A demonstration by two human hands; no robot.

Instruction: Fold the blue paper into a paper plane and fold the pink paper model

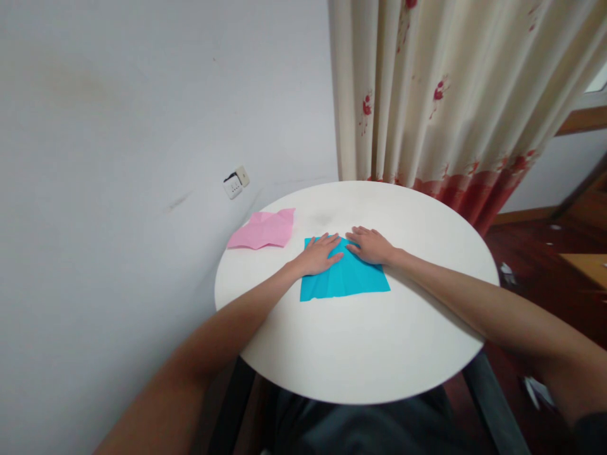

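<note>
Nearest the camera, dark cloth over the person's lap shows under the near rim of a round desk (360,354), whose top is smooth, matte and off-white, carried on dark legs. Two bare forearms reach across it from either side and meet near the middle.

There lies a blue sheet of paper (344,281), thin, bright turquoise and roughly square, flat on the desk with faint fold lines running through it. Its near edge is straight and its far edge is hidden under the hands. The left hand (320,253) lies palm down on the far left part of the sheet, fingers spread and flat. The right hand (372,245) lies the same way on the far right part, fingers stretched out and pointing toward the left hand; the fingertips of the two nearly meet over the sheet's middle. Neither hand pinches anything; both press flat on the paper.

Farther left, near the desk's rim and well apart from the blue sheet, rests a pink sheet of paper (263,230), creased and slightly rumpled, with an uneven outline.

Behind the desk a plain white wall carries a small white wall socket (236,183), set askew; no writing on it can be read. To the right hangs a cream curtain (427,95) in soft pleats, printed with red blossoms and a red band along the hem. Dark reddish wooden floor (535,253) shows at far right.
</note>
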